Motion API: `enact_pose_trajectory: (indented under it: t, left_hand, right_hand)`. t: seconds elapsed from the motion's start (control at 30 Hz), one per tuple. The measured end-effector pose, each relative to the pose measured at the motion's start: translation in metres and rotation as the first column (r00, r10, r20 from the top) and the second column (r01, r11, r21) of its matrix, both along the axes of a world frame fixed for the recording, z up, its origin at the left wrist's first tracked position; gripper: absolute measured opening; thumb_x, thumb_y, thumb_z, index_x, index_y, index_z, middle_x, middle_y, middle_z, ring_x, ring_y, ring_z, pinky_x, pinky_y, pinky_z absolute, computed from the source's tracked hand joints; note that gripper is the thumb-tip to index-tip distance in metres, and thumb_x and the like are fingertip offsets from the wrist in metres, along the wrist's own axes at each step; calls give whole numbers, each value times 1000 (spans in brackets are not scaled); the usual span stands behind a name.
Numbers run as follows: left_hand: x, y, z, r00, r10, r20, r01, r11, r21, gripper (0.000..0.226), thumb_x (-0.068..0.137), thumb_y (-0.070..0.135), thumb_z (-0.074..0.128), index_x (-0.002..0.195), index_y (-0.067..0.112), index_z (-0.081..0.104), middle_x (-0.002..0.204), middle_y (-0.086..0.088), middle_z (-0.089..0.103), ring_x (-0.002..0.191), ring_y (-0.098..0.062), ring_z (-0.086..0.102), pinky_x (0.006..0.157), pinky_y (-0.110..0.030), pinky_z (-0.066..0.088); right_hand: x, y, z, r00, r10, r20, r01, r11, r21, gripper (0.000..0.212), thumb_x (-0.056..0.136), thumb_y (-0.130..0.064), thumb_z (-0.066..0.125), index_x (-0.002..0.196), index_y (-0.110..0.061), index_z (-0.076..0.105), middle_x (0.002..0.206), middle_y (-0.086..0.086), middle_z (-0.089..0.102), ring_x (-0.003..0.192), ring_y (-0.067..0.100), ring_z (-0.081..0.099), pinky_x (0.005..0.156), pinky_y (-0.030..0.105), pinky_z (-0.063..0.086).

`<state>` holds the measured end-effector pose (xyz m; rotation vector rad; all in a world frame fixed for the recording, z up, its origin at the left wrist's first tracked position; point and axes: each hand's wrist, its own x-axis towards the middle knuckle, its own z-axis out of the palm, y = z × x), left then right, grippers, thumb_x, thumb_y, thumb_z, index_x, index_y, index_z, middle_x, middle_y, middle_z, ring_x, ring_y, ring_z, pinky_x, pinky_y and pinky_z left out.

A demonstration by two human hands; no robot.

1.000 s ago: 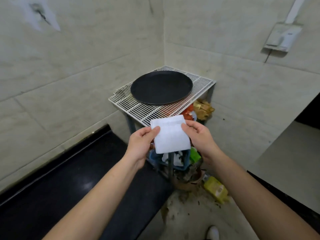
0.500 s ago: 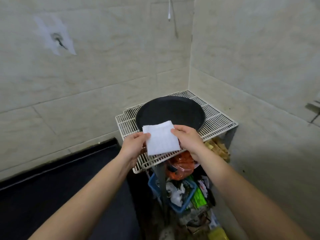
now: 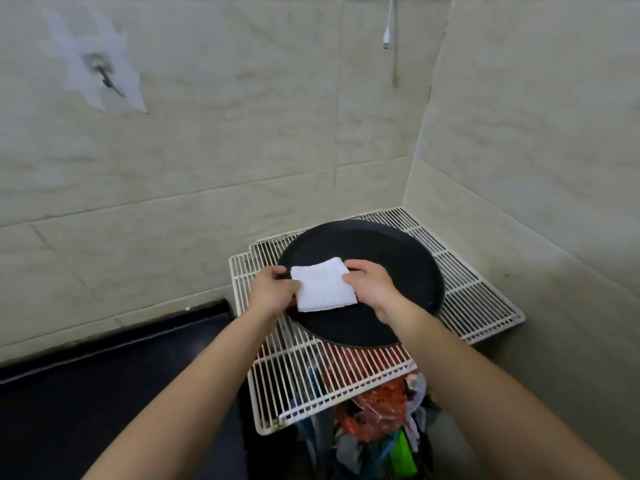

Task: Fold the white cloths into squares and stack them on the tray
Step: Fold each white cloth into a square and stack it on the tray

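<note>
A white cloth (image 3: 323,289), folded into a square, is held over the left part of a round black tray (image 3: 398,268). My left hand (image 3: 272,291) grips its left edge and my right hand (image 3: 372,284) grips its right edge. The tray lies on a white wire rack (image 3: 460,289) in the corner of two tiled walls. Whether the cloth touches the tray surface cannot be told. No other cloth shows on the tray.
Under the rack sits a heap of coloured bags and wrappers (image 3: 377,420). A dark counter or floor strip (image 3: 104,393) runs along the left wall. A white cable end (image 3: 387,39) hangs on the wall above.
Both hands carried the folded cloth forward and down, from in front of the rack's near edge to over the tray. The view moved closer to the corner.
</note>
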<state>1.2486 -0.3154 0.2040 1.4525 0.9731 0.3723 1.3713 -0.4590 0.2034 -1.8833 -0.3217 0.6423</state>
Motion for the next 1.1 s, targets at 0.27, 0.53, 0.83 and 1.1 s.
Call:
enact_pose_trajectory:
  t: [0.27,0.53,0.83,1.1]
  left_hand:
    - [38,26,-24,933,-131,-336,299,800,520,42,87,12,64,129,10,58,96,-6,68,92,-26,62,76,-30,44]
    - [49,34,-31,814,-199,-546,533,631,564,29,90,17,59,116,4,63,107,-19,64,99,-35,62,78,-32,44]
    - [30,29,-15,815,-223,-535,545,609,577,43,93,21,61,133,7,53,123,-15,54,106,-30,57,87,-34,46]
    - [-40,9,12,862,76,-501,461,297,837,66,101,51,37,157,19,22,164,-17,16,150,-36,19,120,-54,18]
  right_hand:
    - [43,29,-25,947,193,256,-131,962,-238,41,97,-18,58,138,-19,56,129,4,62,116,19,60,101,32,48]
    - [46,25,-38,862,346,371,-217,912,-348,42,101,-27,56,142,-19,52,132,3,49,107,12,59,101,32,50]
    - [45,15,-28,845,370,386,-199,888,-415,53,101,-36,55,149,-20,42,141,5,44,118,16,55,104,33,47]
    - [15,-20,12,567,447,692,-44,856,-516,62,104,-52,33,158,-22,23,166,11,13,152,29,15,121,47,23]
